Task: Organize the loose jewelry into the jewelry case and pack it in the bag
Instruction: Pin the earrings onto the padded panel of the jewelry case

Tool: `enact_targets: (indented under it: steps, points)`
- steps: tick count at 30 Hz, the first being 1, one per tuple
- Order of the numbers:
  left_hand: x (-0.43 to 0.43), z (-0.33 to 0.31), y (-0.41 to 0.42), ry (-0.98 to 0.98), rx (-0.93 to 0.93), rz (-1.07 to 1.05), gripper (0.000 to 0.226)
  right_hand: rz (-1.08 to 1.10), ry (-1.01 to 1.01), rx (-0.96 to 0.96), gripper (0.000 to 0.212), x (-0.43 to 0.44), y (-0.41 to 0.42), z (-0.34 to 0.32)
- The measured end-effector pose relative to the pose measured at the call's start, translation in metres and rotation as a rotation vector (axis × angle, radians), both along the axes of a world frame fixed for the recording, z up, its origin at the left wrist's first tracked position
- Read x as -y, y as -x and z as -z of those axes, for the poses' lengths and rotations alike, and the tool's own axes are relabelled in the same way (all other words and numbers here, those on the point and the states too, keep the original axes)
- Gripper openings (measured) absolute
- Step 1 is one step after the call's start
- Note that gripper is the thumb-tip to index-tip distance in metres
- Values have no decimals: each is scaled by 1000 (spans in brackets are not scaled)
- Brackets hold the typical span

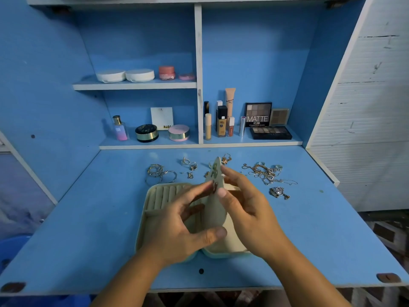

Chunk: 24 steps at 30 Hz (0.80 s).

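Above the cream fabric jewelry case (163,196), its pale stiff earring flap (215,216) is gripped upright by the left hand (177,231) and pinched at its edge by the right hand (247,211), presumably for fastening earrings. Loose metal jewelry (264,172) lies beyond on the blue desk (88,218).

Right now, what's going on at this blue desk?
A person has a cream jewelry case open on the desk. The left hand holds its earring panel upright; the right hand pinches the panel's edge beside earrings pinned there. Bangles, rings and tangled necklaces lie loose behind the case, not yet packed.
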<state>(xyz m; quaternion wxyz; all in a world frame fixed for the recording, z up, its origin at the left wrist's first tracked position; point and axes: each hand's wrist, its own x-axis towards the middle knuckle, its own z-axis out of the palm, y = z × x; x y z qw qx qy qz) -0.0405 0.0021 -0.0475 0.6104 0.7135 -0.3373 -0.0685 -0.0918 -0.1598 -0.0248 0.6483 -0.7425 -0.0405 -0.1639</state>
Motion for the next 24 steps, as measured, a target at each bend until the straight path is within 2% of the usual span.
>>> enact_targets:
  steps: [5, 8, 11, 13, 18, 20, 24]
  points:
    - [2, -4, -1, -341, 169, -150, 97, 97, 50, -97, 47, 25, 12, 8]
    - [1, -5, 0, -608, 201, -160, 108, 158, 186, -182, 47, 42, 16, 18]
    - [3, -4, 2, -795, 295, -171, 102, 142, 355, -235, 49, 56, 19, 29]
    - [4, -3, 3, -841, 339, -177, 100, 122, 454, -242, 52, 63, 19, 34]
    - [2, 0, 3, -810, 358, -181, 104, 81, 651, -159, 53, 77, 9, 32]
    - [2, 0, 3, -813, 357, -175, 103, 131, 703, -158, 45, 85, 3, 38]
    - [0, -4, 0, -806, 351, -177, 84, 208, 953, -138, 39, 86, -1, 59]
